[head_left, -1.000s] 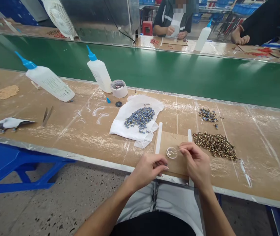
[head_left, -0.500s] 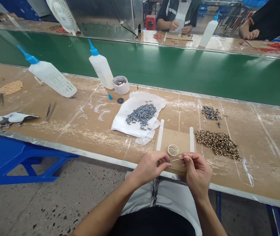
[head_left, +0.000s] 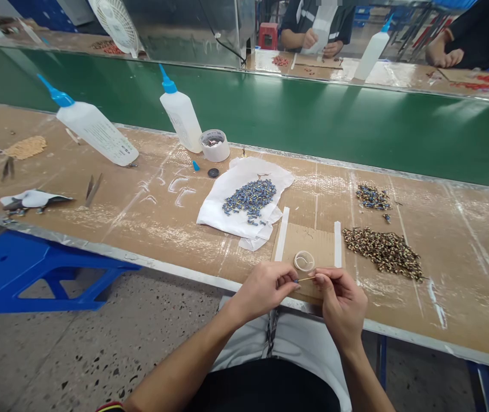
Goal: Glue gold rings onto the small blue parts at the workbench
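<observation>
My left hand (head_left: 265, 289) is closed in a pinch on a tiny blue part (head_left: 296, 281) at the near edge of the bench. My right hand (head_left: 341, 300) is closed on a thin wooden stick (head_left: 306, 278) whose tip touches that part. Just beyond my fingers a small clear round dish (head_left: 303, 261) sits on a cardboard pad (head_left: 313, 243). A white cloth (head_left: 227, 214) carries a heap of blue parts (head_left: 249, 198) to the left. A pile of dark speckled beads (head_left: 384, 250) lies to the right.
Two white squeeze bottles with blue nozzles (head_left: 92, 129) (head_left: 181, 117), a tape roll (head_left: 215, 145), tweezers (head_left: 92, 189) and a smaller blue pile (head_left: 373, 197) lie on the bench. A green conveyor belt (head_left: 313, 129) runs behind. Other people's hands (head_left: 321, 44) work across it. A blue stool (head_left: 34, 274) stands at left.
My right hand drew the stick back from the clear dish toward me and brought its tip to the blue part pinched in my left hand. The view shifted slightly.
</observation>
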A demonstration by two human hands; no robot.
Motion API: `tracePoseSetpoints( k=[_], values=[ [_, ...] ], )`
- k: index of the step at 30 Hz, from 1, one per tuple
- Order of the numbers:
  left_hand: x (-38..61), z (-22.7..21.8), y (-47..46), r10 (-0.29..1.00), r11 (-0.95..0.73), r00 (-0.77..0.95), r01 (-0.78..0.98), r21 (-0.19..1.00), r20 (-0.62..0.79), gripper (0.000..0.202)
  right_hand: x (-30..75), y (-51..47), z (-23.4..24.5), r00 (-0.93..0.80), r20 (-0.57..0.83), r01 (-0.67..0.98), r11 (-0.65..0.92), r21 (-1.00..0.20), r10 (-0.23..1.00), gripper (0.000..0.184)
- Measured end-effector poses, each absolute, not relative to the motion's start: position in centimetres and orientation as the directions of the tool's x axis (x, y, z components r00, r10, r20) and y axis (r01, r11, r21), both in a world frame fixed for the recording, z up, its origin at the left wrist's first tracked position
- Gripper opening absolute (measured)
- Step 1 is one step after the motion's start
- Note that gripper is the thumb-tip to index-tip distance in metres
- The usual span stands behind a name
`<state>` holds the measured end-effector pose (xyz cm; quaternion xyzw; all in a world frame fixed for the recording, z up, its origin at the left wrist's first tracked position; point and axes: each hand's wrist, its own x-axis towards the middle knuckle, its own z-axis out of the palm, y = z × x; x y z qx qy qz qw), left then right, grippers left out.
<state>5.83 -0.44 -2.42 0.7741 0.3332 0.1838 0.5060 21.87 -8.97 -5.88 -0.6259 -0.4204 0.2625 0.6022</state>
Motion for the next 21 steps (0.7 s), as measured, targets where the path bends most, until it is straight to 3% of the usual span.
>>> tracePoseSetpoints(
  k=[11, 16, 18, 21],
  values=[
    [5.8, -2.4, -0.4, 0.704, -0.266, 0.709, 0.322, 0.908, -0.045, 0.006, 21.8, -8.9, -5.8, 0.452, 0.300, 0.269, 0.192, -0.944, 0.840, 0.003],
    [5.7, -2.4, -0.4, 0.716, -0.197, 0.694, 0.312, 0.930, -0.081, 0.007, 22.2, -8.2, -5.2, 0.576, 0.257, 0.219, 0.156, -0.963, 0.776, 0.005],
    [5.6, -2.3, -0.4, 0.717, -0.176, 0.690, 0.313, 0.933, -0.096, 0.008, 22.4, -7.5, -4.9, 0.622, 0.297, 0.275, 0.154, -0.949, 0.724, 0.009],
    [5.5, -2.2, -0.2, 0.714, -0.169, 0.692, 0.313, 0.935, -0.102, 0.009, 22.4, -6.4, -4.2, 0.518, 0.386, 0.449, 0.142, -0.882, 0.763, 0.013]
  ],
)
